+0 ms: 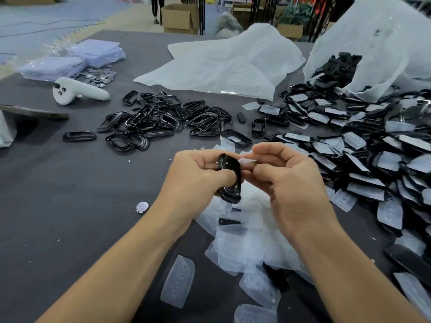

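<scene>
Step in hand: separating a translucent button pad [248, 161] from a black key-fob shell [229, 180], by the look of it.
Left hand [198, 180]: fingers and thumb curled round the shell, held above the grey table [70, 206].
Right hand [291, 183]: close against the left, fingertips pinching the pad's edge.
Progress: the pad juts from the shell, apparently partly out.
Next move: likely a steady pull away from the shell, then dropping the pad on the heap of loose pads [245, 241] and the shell among the emptied frames [163, 120].
Supply: unsorted shells [361, 155] lie to the right.
</scene>
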`<action>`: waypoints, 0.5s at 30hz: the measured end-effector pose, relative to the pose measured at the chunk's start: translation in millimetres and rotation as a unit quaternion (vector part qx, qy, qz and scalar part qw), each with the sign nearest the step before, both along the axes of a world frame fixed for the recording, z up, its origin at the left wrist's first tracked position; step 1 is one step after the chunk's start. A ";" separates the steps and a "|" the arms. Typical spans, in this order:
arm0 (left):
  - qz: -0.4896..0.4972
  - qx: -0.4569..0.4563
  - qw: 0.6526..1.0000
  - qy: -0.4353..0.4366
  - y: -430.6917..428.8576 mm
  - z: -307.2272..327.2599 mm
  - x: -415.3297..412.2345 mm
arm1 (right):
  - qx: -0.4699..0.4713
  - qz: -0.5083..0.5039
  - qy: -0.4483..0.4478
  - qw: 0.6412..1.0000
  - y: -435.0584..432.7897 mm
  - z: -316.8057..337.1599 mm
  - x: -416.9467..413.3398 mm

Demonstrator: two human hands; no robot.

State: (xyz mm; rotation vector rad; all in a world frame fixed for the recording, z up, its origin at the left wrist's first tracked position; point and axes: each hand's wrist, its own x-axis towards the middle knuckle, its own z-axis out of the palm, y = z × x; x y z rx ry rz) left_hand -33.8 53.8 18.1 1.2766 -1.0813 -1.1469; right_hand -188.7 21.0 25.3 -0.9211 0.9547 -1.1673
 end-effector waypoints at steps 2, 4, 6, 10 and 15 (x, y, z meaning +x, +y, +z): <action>-0.007 0.022 0.999 0.048 -0.1 2.3 0.2 | -0.050 -0.013 0.062 0.997 2.1 -2.8 1.0; -0.026 0.040 0.993 0.110 -0.7 3.7 0.4 | -0.075 -0.011 0.088 0.993 2.6 -4.9 2.9; -0.045 0.047 0.987 0.145 -1.2 4.5 1.9 | -0.068 0.002 0.075 0.995 2.9 -4.5 4.4; -0.042 0.058 0.986 0.154 -2.2 3.2 3.3 | -0.038 -0.015 0.061 0.997 1.9 -4.4 4.3; 0.084 0.076 0.993 0.024 -7.3 -6.1 1.6 | -0.072 0.047 0.055 0.995 -6.5 2.6 -11.0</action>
